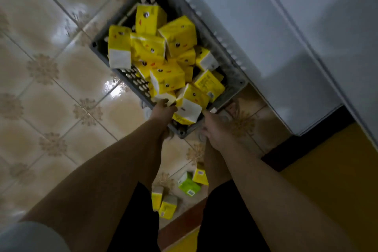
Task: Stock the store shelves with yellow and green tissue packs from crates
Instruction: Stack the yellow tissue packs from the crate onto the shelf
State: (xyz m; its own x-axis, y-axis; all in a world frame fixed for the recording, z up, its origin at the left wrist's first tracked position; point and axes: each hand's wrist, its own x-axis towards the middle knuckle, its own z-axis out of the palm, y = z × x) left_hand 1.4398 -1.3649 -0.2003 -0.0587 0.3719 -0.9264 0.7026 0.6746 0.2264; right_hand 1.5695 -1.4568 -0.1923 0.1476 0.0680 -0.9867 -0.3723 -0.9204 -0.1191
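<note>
Two bare forearms reach down and forward. Below and behind the hands, between the person's legs, loose tissue packs lie on the tiled floor (pixel 41 71) — a green pack (pixel 188 185) among yellow ones (pixel 168 206). The left hand (pixel 163 113) is closed over the near rim of a grey plastic crate (pixel 231 71). The right hand (pixel 214 129) curls shut on the same rim, near its corner. Just beyond the fingers, the crate is heaped with yellow tissue packs (pixel 169 76), jumbled at all angles. To the right of the hands stands a white cabinet (pixel 266 37).
</note>
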